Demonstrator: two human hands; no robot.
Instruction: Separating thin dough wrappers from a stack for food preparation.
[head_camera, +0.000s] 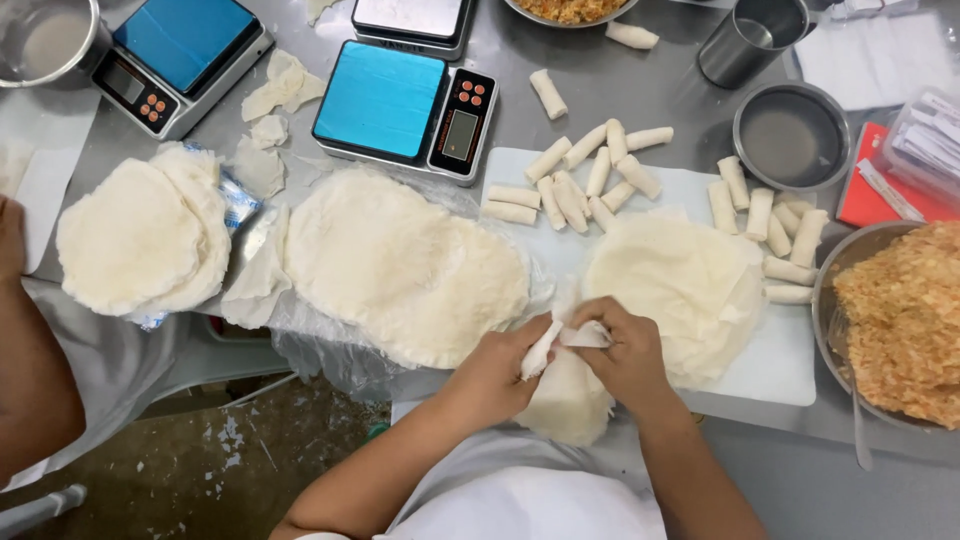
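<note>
Entry, as I read it from the head camera.

Hands: my left hand (492, 372) and right hand (627, 352) meet at the near edge of the worktop (640, 85), both closed in a pinching grip on one thin wrapper sheet (562, 385). The sheet is partly folded between the fingers and its lower part hangs over the edge toward me. I cannot tell whether any filling is inside it.

Done, by my count: roughly two dozen finished rolls (585, 185) lie on the white cutting board (780, 360), one cluster at its far left, another along its right side, plus two strays on bare metal farther back.

Left, by my judgement: a good deal.
- wrapper stack (685, 285) on the board, just beside my right hand;
- larger stack (400, 265) on clear plastic to the left;
- third stack (135, 235) farther left, near another person's arm (30, 380);
- bowl of orange filling (905, 320) at right, nearly full, a utensil handle at its near rim.

Also present: two blue-topped scales (400, 105), empty round metal dish (790, 135), metal cup (752, 38), torn wrapper scraps (270, 120).
</note>
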